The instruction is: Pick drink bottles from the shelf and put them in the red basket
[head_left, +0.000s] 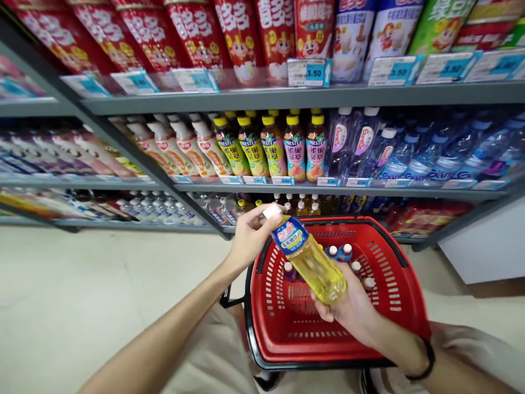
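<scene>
Tilted above the basket is a clear bottle of yellow drink (318,265) with a blue label and a white cap. My left hand (251,232) pinches it at the cap end, with thumb and fingers closed around the top. Under the bottle's base, my right hand (350,301) wraps its fingers around the lower part. Below both hands stands a red shopping basket (328,350) with slotted walls and a black rim. Inside it are several small bottles with white caps, among them a blue-labelled bottle (346,252), partly hidden by the held bottle and my right hand.
Shelves fill the view ahead. Red cans (197,38) line the upper shelf (246,98), and yellow-capped tea bottles (270,145) stand on the middle one beside clear water bottles (438,156). Low bottles sit just behind the basket. A white panel (484,241) stands at right.
</scene>
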Motion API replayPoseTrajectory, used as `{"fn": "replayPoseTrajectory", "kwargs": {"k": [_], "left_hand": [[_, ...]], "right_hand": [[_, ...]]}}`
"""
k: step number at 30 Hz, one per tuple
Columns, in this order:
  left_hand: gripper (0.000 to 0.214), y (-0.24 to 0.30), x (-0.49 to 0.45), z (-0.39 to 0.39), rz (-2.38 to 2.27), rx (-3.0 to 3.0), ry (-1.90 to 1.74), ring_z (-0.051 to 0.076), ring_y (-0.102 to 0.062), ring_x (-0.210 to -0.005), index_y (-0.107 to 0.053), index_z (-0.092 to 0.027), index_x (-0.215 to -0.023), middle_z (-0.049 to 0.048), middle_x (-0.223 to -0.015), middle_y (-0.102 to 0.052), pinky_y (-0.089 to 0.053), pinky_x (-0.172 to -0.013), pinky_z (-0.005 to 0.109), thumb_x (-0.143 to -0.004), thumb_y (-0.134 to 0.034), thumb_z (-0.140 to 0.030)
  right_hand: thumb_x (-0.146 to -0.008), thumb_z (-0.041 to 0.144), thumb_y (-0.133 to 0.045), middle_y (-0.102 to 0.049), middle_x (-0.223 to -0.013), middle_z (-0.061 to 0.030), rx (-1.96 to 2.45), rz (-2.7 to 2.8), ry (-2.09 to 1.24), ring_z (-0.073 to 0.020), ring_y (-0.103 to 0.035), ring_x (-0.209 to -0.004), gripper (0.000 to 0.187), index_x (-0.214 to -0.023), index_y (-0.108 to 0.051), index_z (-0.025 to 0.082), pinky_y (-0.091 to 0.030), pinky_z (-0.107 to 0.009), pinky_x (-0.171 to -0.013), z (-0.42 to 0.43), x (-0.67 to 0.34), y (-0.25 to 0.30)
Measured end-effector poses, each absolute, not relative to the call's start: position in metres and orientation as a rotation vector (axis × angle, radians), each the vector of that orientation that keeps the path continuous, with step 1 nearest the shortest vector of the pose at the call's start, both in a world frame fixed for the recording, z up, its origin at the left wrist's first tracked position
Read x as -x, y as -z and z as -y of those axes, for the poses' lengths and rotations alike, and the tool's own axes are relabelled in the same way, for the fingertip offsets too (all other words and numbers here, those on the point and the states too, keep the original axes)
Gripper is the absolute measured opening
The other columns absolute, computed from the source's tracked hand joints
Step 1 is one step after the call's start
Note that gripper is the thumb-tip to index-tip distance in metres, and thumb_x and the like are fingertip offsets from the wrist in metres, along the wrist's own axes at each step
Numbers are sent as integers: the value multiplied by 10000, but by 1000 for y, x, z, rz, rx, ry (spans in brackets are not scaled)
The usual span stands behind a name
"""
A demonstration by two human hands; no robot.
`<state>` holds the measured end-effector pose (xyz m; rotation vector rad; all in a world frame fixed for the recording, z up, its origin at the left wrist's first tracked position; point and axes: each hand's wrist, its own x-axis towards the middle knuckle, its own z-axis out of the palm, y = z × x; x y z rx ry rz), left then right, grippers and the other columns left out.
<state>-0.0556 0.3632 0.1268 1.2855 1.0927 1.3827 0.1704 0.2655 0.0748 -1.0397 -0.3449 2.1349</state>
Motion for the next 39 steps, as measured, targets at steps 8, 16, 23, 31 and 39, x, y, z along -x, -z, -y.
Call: {"fn": "replayPoseTrajectory", "kwargs": {"k": [8, 16, 23, 31, 39], "left_hand": [[325, -108, 53, -351, -933, -1316, -1135, 194, -730, -796, -813, -150, -967, 69, -911, -804, -606, -738, 277, -836, -830, -447], [643, -110, 45, -340, -896, -1407, -1063, 280, -747, -994, -625, -241, -1455, 99, -1218, -756, -655, -854, 385, -846, -809, -331], [620, -110, 46, -342, -860, -1342, -1080, 264, -747, -952, -676, -208, -1371, 114, -1227, -742, -654, -880, 380, -784, -858, -282], [573, -106, 40, -347, -832, -1346, -1116, 304, -711, -1170, -648, -162, -1374, 139, -1280, -722, -643, -930, 396, -842, -810, -301], [605, -100, 40, -348, -837, -1362, -1120, 313, -703, -1198, -642, -166, -1389, 151, -1332, -711, -637, -943, 417, -829, -822, -308]], "right_hand": [[-918, 688, -488, -654, -570, -48, 1286, 346, -2077, -131, -466, -339, 548, -911, -653, 166, -227, -221, -386, -265, -175, -53], [-892, 788, -410, -631, -564, -54, 1314, 263, -2161, -108, -433, -335, 697, -867, -674, 143, -225, -224, -390, -269, -172, -56], [-912, 767, -378, -628, -559, -61, 1334, 203, -2174, -100, -413, -334, 706, -829, -676, 133, -211, -230, -396, -268, -173, -64], [-899, 762, -453, -662, -590, -63, 1278, 213, -2187, -107, -437, -351, 661, -879, -675, 139, -217, -232, -410, -266, -177, -63], [-854, 779, -550, -666, -589, -49, 1247, 259, -2170, -108, -453, -362, 637, -893, -661, 154, -218, -234, -423, -263, -179, -61]]}}
